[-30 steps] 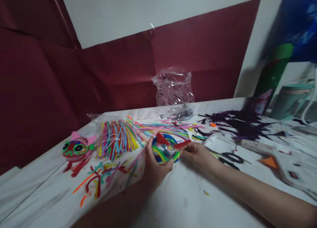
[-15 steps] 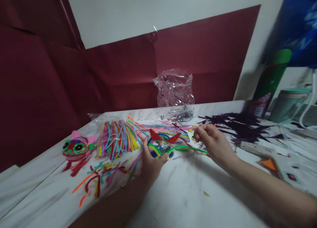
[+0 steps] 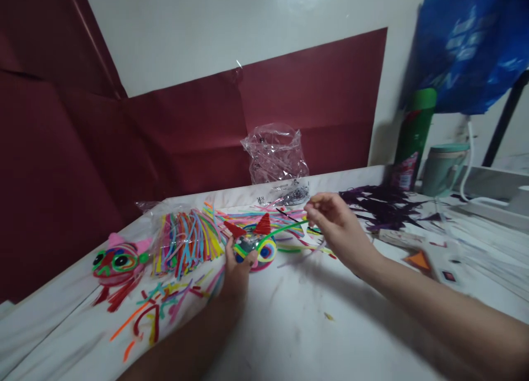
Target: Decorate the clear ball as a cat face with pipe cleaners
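Note:
A round craft face (image 3: 266, 251) with two red pointed ears and coloured ring eyes stands at the middle of the table. My left hand (image 3: 238, 268) grips it from the left side, thumb on its front. My right hand (image 3: 326, 213), to the right and a little higher, pinches the end of a green pipe cleaner (image 3: 285, 227). That strip slants from the face up to my right fingertips.
At the left sits a finished pink-eared face (image 3: 118, 262). Bundled pipe cleaners (image 3: 190, 240) and short cut pieces (image 3: 155, 309) lie beside it. A clear bag (image 3: 276, 157), purple shreds (image 3: 384, 204), a glue gun (image 3: 444, 265) and a lidded cup (image 3: 442, 171) are further away.
The view has swung to the right. The craft face has turned in my left hand, and my right hand now holds the green strip raised, where it lay low toward the right before.

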`<state>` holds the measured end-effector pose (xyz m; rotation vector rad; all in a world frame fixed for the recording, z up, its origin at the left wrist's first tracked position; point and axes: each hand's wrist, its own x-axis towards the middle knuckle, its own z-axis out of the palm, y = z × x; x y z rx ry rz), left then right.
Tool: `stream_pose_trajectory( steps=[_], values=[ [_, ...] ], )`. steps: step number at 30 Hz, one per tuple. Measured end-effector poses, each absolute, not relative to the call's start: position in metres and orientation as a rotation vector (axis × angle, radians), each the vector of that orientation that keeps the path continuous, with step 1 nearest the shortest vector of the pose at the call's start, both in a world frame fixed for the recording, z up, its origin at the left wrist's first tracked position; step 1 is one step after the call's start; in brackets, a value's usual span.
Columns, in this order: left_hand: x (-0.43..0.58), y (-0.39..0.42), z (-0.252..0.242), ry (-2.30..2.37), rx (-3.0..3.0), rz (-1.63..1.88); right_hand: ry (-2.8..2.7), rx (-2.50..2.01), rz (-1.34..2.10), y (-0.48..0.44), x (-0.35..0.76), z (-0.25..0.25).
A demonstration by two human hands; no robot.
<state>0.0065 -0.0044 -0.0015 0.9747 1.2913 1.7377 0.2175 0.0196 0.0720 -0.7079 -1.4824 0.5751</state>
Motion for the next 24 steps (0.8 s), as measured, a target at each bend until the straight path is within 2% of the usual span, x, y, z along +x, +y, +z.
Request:
stream_pose_trajectory(
  steps=[4,8,13,19,24],
  values=[
    [0.010,-0.008,-0.001,1.242,1.039,1.720,-1.760,-0.680,0.175,0.020,0.213,0.063],
    [0.014,-0.012,-0.002,1.208,1.085,1.671,-1.993,-0.743,0.106,0.014,0.203,0.050],
    [0.016,-0.016,-0.001,1.166,1.133,1.594,-2.076,-0.927,0.363,0.011,0.192,0.039],
    [0.016,-0.016,-0.002,1.132,1.180,1.565,-1.870,-1.002,0.781,0.017,0.188,0.032],
    [0.015,-0.014,-0.005,1.207,1.204,1.574,-1.765,-1.027,0.962,0.021,0.188,0.030]
  ],
)
